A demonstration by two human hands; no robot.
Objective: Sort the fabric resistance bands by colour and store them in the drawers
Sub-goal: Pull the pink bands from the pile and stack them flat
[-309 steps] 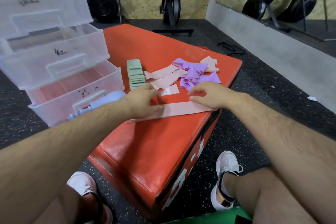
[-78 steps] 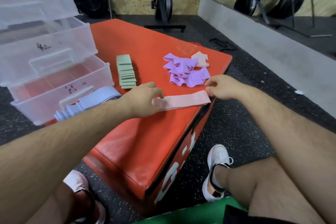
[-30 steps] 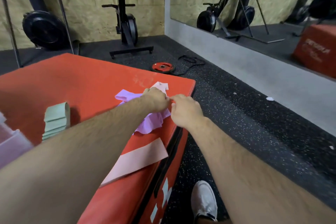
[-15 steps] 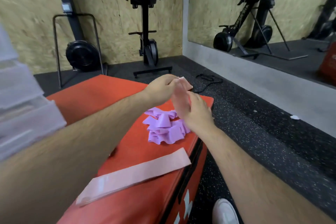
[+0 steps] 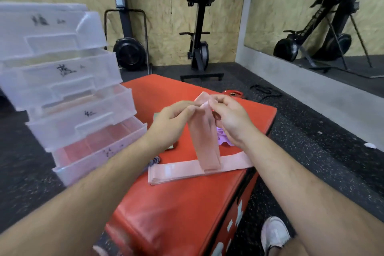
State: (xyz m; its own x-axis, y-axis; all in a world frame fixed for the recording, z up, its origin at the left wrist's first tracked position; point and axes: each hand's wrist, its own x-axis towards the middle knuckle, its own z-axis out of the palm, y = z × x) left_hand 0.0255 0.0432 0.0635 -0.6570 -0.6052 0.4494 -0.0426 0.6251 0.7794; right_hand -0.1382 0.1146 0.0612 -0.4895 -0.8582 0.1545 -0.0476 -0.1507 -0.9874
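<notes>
Red padded box (image 5: 170, 206): 1 pink band (image 5: 205, 141) is hanging over the pink stack (image 5: 172, 170), left hand (image 5: 172, 119) and right hand (image 5: 230, 120) both pinching its top. Just lifted from beside the purple bands (image 5: 224, 141), it is likely completing that colour for the drawers (image 5: 87, 127).

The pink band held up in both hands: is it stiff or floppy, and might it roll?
Probably floppy: pinched at the top by the left hand and right hand, the pink band hangs limp. Likely light, as a pinch carries it. Unlikely to roll: the pink stack lies flat.
</notes>
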